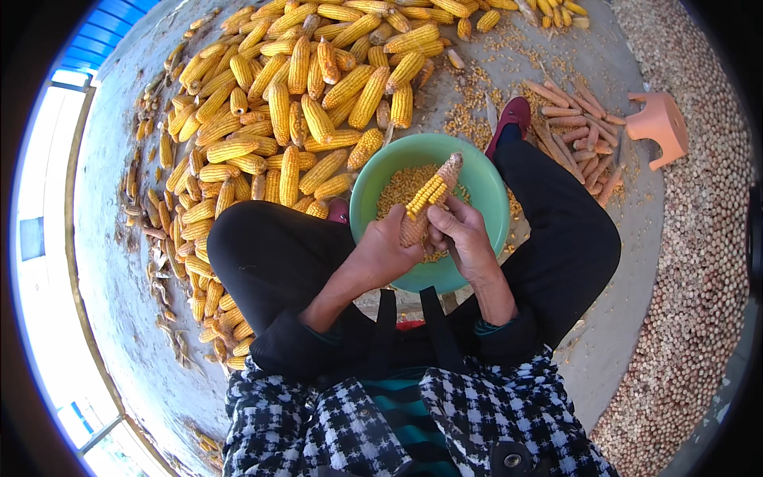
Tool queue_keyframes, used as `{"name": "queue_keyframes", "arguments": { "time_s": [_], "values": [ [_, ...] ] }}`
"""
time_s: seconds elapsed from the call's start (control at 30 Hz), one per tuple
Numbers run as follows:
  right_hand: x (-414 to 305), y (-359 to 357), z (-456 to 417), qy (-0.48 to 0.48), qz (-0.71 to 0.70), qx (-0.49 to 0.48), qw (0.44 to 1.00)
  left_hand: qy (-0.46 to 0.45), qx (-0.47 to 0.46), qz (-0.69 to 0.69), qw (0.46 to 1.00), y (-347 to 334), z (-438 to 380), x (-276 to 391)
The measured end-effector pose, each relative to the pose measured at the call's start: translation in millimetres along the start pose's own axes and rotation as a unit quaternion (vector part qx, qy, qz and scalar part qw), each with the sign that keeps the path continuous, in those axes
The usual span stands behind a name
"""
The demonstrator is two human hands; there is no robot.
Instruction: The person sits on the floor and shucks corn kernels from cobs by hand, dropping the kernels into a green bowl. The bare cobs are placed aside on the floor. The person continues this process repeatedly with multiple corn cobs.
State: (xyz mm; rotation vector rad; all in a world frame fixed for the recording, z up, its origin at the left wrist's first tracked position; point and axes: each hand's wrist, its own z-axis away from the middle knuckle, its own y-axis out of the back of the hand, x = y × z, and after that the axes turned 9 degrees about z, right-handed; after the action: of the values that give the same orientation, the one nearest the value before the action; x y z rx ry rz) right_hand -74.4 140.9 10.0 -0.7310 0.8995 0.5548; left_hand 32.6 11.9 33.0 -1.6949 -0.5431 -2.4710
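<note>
Both my hands are on one partly shelled corn cob [451, 169], tilted over a round green plastic basin [498, 206]. A strip of yellow kernels remains along its upper side; the rest of the visible cob is bare. My left hand [384, 247] grips the cob's lower end. My right hand [462, 229] holds its right side, with the thumb on the cob close to the kernels. Loose corn kernels [402, 185] lie in the basin beneath, partly hidden by the hands and cob. The basin sits between my bent legs.
A large heap of unshelled corn ears [280, 113] spreads ahead and left. Bare corn cobs [581, 134] lie on the floor at right, beside a toppled pink plastic stool [670, 125]. A long bank of stacked cobs [685, 286] lines the far right. Kernels are scattered on the floor.
</note>
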Motion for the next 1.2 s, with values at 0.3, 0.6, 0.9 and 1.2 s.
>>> {"name": "queue_keyframes", "arguments": {
  "time_s": [0.3, 0.6, 0.9, 1.2],
  "values": [
    [-4.7, 3.1, -0.2, -0.017, 0.033, -0.001, 0.999, 0.014, 0.001, -0.043, 0.999, -0.9, 1.3, 5.3],
    [-6.6, 5.1, -0.4, 0.003, 0.01, 0.044, 0.999, -0.028, 0.021, -0.083, 0.996, -2.1, 1.9, -4.0],
    [-5.4, 3.7, 2.0, 0.047, 0.015, -0.013, 0.999, 0.151, -0.102, 0.156, 0.971, 12.8, -0.9, 3.1],
    [-7.1, 6.6, 3.1, 0.012, 0.025, 0.004, 1.0, 0.041, 0.0, -0.08, 0.996, 3.0, 3.0, 2.1]
  ]
}}
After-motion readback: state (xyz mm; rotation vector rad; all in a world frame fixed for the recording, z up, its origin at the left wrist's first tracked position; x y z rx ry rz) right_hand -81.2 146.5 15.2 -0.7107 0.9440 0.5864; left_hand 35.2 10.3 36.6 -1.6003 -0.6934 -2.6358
